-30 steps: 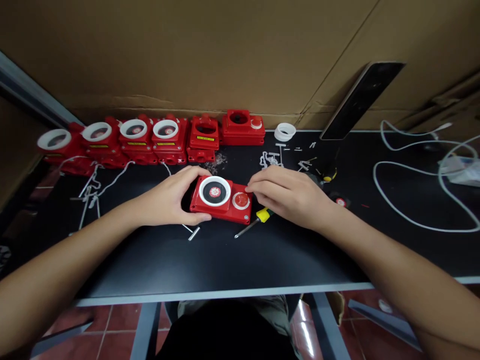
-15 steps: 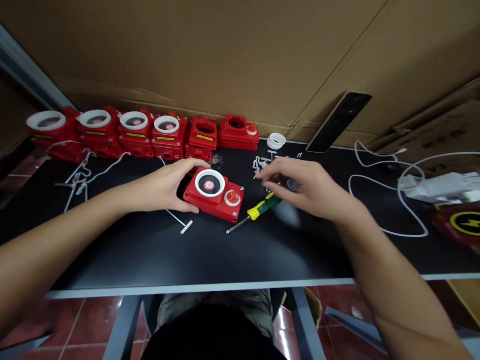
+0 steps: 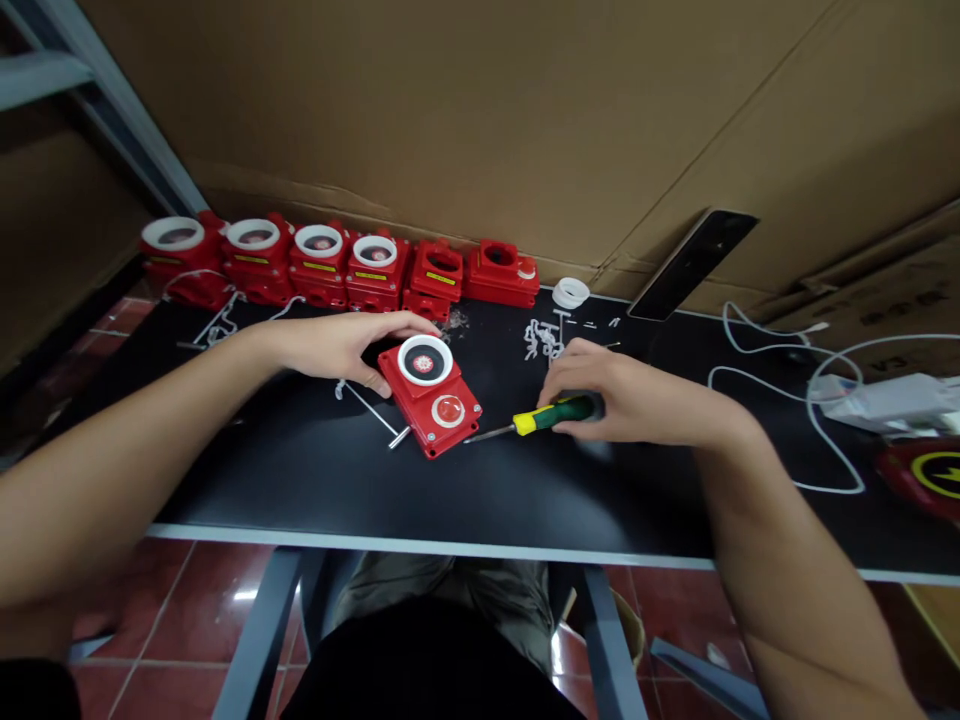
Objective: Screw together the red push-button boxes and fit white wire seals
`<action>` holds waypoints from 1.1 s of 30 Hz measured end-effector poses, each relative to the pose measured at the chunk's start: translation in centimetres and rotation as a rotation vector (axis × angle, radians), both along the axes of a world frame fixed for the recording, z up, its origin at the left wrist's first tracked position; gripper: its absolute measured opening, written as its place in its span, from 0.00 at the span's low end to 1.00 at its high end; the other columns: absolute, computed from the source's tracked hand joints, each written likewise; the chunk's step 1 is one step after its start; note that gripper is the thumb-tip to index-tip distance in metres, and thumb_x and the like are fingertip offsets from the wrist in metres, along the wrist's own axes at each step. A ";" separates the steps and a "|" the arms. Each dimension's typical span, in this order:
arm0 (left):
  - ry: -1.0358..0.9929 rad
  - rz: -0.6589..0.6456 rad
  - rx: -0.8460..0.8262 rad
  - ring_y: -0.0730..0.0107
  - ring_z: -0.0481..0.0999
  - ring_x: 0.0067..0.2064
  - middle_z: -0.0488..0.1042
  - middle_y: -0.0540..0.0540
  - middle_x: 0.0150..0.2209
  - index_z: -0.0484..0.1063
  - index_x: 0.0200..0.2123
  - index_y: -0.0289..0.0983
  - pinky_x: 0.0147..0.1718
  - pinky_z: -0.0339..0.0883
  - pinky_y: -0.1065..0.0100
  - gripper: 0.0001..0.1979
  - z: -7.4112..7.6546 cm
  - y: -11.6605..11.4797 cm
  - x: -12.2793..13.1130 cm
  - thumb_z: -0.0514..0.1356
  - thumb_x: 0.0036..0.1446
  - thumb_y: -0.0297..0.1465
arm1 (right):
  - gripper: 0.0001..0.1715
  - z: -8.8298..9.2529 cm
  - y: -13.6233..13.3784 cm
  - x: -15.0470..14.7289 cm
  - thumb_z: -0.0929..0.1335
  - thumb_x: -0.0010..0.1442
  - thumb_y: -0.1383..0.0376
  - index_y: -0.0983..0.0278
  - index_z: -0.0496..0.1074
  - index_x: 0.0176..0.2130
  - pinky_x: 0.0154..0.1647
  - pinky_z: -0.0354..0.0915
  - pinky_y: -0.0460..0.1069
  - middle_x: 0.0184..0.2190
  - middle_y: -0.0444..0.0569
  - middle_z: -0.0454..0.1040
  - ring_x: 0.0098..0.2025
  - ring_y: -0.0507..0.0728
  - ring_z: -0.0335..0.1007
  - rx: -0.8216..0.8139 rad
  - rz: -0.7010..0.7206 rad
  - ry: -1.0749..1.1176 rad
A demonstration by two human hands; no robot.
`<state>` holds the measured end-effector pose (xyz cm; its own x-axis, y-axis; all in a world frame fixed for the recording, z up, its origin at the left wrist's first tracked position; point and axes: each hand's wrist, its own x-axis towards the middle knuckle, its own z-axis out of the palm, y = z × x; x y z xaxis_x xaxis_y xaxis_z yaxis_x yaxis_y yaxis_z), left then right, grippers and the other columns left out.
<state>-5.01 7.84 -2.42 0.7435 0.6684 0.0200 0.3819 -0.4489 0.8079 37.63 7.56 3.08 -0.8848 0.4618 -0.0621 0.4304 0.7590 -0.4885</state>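
We note the left hand half-closed on the far end of the red switch box, flat on the black table, and the right hand gripping the screwdriver, its tip just beside the box.

My left hand and right hand are bare, and so are both forearms, uncovered as far back as I can see them. Lower down I wear olive-khaki trousers, creased over the lap, and a black top above them.
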 end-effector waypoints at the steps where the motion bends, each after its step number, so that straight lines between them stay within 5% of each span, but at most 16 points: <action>1: -0.002 -0.013 -0.004 0.46 0.82 0.74 0.81 0.38 0.74 0.71 0.77 0.46 0.72 0.77 0.49 0.41 -0.2 0.2 -0.1 0.78 0.64 0.38 | 0.08 0.5 0.2 0.3 0.79 0.68 0.60 0.57 0.87 0.47 0.53 0.75 0.58 0.44 0.51 0.87 0.49 0.63 0.78 -0.018 -0.002 0.047; 7: -0.026 -0.019 0.029 0.49 0.78 0.78 0.77 0.36 0.78 0.66 0.79 0.42 0.77 0.71 0.50 0.42 -1.2 0.6 0.3 0.75 0.66 0.36 | 0.15 2.0 0.8 0.4 0.87 0.58 0.53 0.57 0.89 0.40 0.34 0.73 0.53 0.35 0.48 0.83 0.35 0.58 0.77 -0.238 -0.241 0.496; 12: -0.033 0.026 0.129 0.51 0.78 0.77 0.77 0.35 0.78 0.68 0.78 0.39 0.78 0.70 0.53 0.37 -1.1 -0.2 1.1 0.70 0.69 0.34 | 0.31 2.6 2.0 -3.4 0.88 0.52 0.39 0.58 0.84 0.35 0.41 0.78 0.55 0.36 0.47 0.79 0.37 0.58 0.77 -0.337 -0.262 0.810; 18: -0.056 0.052 0.180 0.53 0.80 0.75 0.80 0.38 0.75 0.72 0.74 0.39 0.77 0.72 0.51 0.34 -1.6 -0.2 1.9 0.63 0.66 0.23 | 0.26 6.3 0.5 -9.1 0.83 0.64 0.42 0.57 0.84 0.47 0.48 0.80 0.54 0.38 0.46 0.77 0.40 0.57 0.77 -0.531 -0.186 1.079; 22: -0.035 0.081 0.214 0.52 0.78 0.76 0.80 0.39 0.75 0.73 0.73 0.40 0.79 0.68 0.48 0.32 -1.9 -0.8 2.8 0.62 0.67 0.23 | 0.17 7.7 -1.7 -10.6 0.83 0.62 0.56 0.58 0.85 0.49 0.39 0.74 0.50 0.37 0.44 0.71 0.35 0.54 0.67 -0.697 -0.290 1.095; 26: -0.063 0.122 0.177 0.51 0.80 0.74 0.79 0.35 0.71 0.68 0.71 0.39 0.78 0.72 0.45 0.31 -1.0 -2.3 2.9 0.61 0.66 0.24 | 0.28 8.1 -2.1 -10.0 0.78 0.60 0.38 0.58 0.77 0.35 0.29 0.64 0.53 0.27 0.42 0.60 0.27 0.54 0.53 -0.721 -0.314 1.074; 30: 0.038 0.027 0.218 0.38 0.76 0.75 0.69 0.32 0.74 0.56 0.77 0.44 0.76 0.74 0.36 0.49 -0.4 -3.7 2.5 0.76 0.57 0.32 | 0.44 8.3 -1.5 -9.1 0.81 0.52 0.27 0.56 0.63 0.25 0.23 0.52 0.53 0.21 0.40 0.50 0.24 0.53 0.45 -0.655 -0.301 0.933; 33: 0.005 0.137 0.348 0.23 0.70 0.76 0.61 0.29 0.72 0.48 0.81 0.46 0.75 0.74 0.25 0.74 -1.2 -4.8 2.9 0.89 0.42 0.50 | 0.47 8.2 -1.6 -9.4 0.80 0.53 0.23 0.55 0.61 0.24 0.22 0.52 0.55 0.20 0.41 0.49 0.23 0.54 0.45 -0.631 -0.320 0.933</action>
